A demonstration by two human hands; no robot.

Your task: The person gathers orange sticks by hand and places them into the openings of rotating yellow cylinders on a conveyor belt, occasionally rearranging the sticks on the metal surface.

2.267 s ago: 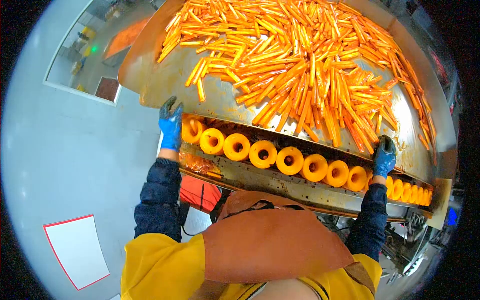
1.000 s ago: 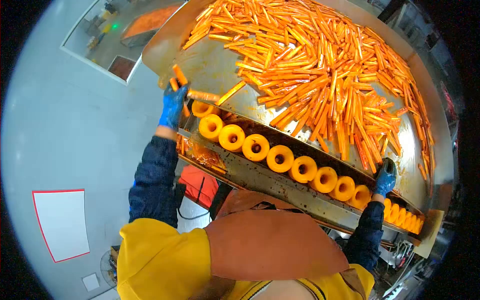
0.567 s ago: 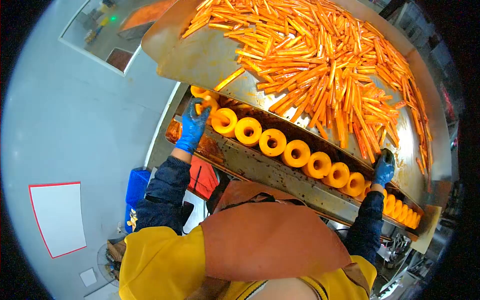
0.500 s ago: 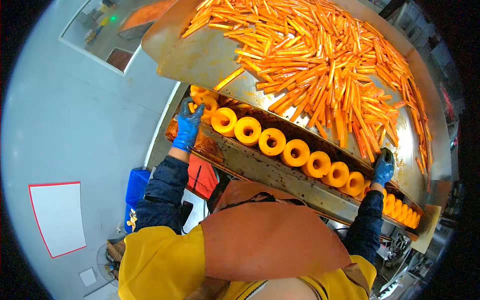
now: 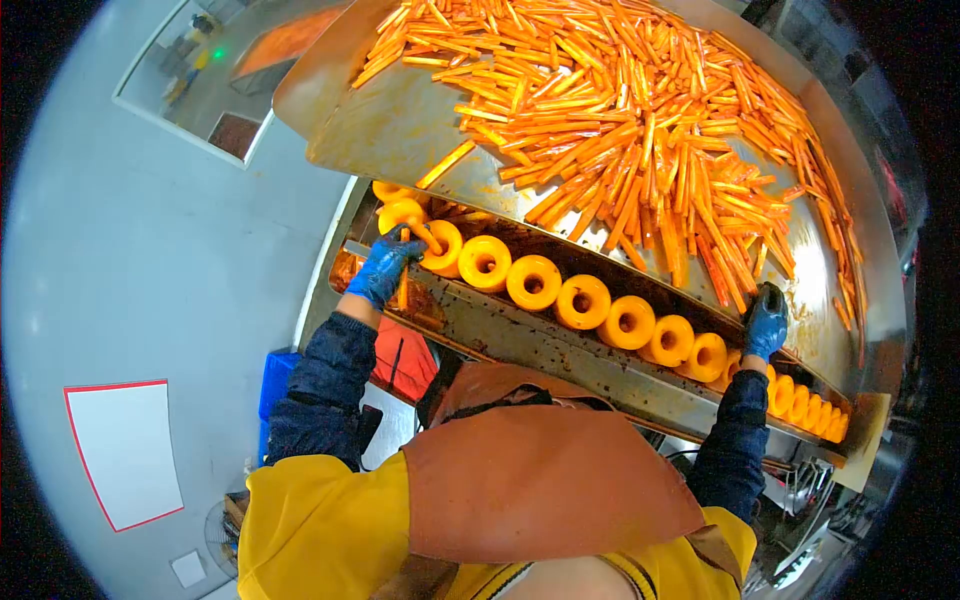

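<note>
My left hand, in a blue glove, is closed on orange sticks at the left end of a row of cups. One stick hangs down below the fingers; another points right towards the opening of a round yellow-orange cup. My right hand, gloved the same way, is at the lower edge of the metal tray, beside the ends of the loose sticks. Its fingers look curled together; anything between them is hidden. A large heap of glossy orange sticks lies on the tray.
Several hollow cups form a line in a stained metal trough between me and the tray. Blue crates and a red cloth-like item are at lower left. A grey wall with a window stands left.
My left hand has come down slightly and turned, and a stick now hangs upright below its fingers. My right hand stays at the tray edge. The view has shifted slightly.
</note>
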